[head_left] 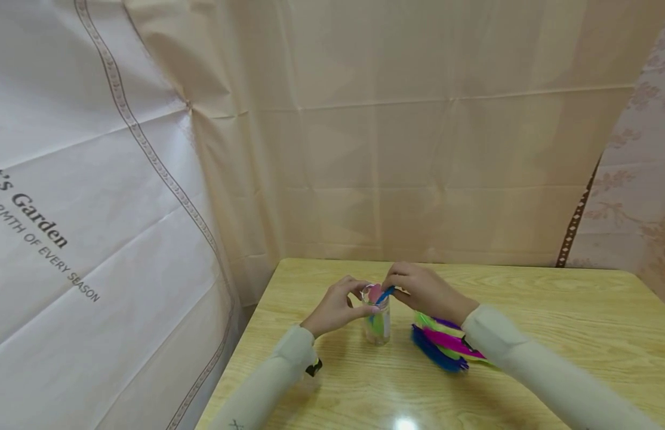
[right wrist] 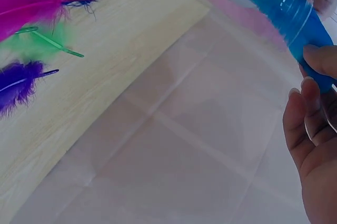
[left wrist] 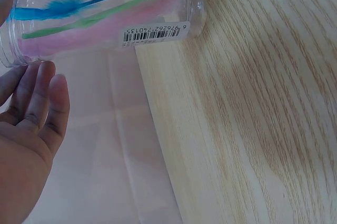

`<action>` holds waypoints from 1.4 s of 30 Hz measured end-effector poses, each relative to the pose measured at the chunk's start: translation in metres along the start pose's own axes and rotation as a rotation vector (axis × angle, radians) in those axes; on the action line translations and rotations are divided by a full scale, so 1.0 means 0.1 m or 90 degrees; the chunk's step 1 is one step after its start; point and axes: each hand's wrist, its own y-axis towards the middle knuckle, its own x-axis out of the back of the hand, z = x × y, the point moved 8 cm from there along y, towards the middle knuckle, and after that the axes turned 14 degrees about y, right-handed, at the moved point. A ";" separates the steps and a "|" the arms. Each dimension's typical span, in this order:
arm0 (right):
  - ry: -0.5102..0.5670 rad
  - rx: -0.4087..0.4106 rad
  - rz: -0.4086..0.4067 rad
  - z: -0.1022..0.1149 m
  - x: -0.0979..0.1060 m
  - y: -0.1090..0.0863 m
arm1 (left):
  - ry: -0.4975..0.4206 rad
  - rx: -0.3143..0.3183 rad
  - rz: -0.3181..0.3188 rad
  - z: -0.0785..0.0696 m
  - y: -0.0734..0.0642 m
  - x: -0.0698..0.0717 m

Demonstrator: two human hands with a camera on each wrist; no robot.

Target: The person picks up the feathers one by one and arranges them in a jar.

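A clear plastic jar (head_left: 379, 338) stands upright on the table, with blue, green and pink feathers inside. My left hand (head_left: 332, 307) grips it near the rim, thumb on the near side and fingers behind. At the mouth, my right hand (head_left: 426, 292) pinches a blue feather (head_left: 385, 294) that slants partly into the jar. In the left wrist view, a barcode label (left wrist: 157, 33) shows on the jar's side, and green feather (left wrist: 79, 22) shafts lie along its length. Thumb and fingertips close on the blue feather (right wrist: 310, 29) in the right wrist view.
Loose feathers lie on the wooden table (head_left: 569, 322) beneath my right forearm: dark blue (head_left: 434, 352), magenta (head_left: 445, 340), green and purple. Beige cloth (head_left: 418, 149) hangs behind the table, and a white printed cloth (head_left: 96, 239) hangs along the left.
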 end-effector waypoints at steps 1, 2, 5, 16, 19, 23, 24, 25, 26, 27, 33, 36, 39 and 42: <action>0.000 0.001 0.000 0.00 -0.01 0.00 | 0.001 0.001 0.000 0.00 0.00 0.00; 0.000 0.002 0.000 0.01 -0.02 0.00 | 0.002 0.002 0.001 0.00 0.00 -0.01; -0.002 0.005 -0.001 0.00 -0.04 -0.01 | 0.005 0.003 0.001 0.00 0.00 -0.01; 0.017 0.001 -0.009 -0.04 -0.01 -0.06 | 0.005 0.000 0.001 -0.01 0.00 0.00; 0.025 -0.017 -0.003 -0.08 0.01 -0.10 | 0.005 -0.003 0.000 -0.02 0.00 0.00; 0.032 -0.048 -0.001 -0.14 0.05 -0.16 | 0.005 -0.003 -0.003 -0.03 0.00 0.01; 0.030 -0.057 0.000 -0.16 0.06 -0.18 | 0.004 -0.001 -0.003 -0.03 0.00 0.01; 0.027 -0.067 0.001 -0.17 0.07 -0.20 | 0.006 0.002 -0.003 -0.03 -0.01 0.01; 0.025 -0.074 0.000 -0.18 0.08 -0.22 | 0.007 0.004 -0.003 -0.03 -0.01 0.01; 0.022 -0.080 -0.001 -0.19 0.10 -0.23 | 0.009 0.005 -0.003 -0.02 -0.01 0.01; 0.027 -0.119 -0.007 -0.25 0.17 -0.34 | 0.019 0.012 -0.005 -0.02 -0.01 0.00; 0.022 -0.132 -0.008 -0.30 0.19 -0.40 | 0.022 0.013 -0.007 -0.01 -0.01 0.00; 0.014 -0.145 -0.011 -0.35 0.21 -0.48 | 0.023 0.011 -0.010 -0.01 -0.01 0.01; 0.009 -0.162 -0.012 -0.40 0.23 -0.56 | 0.024 0.008 -0.012 -0.01 -0.01 0.01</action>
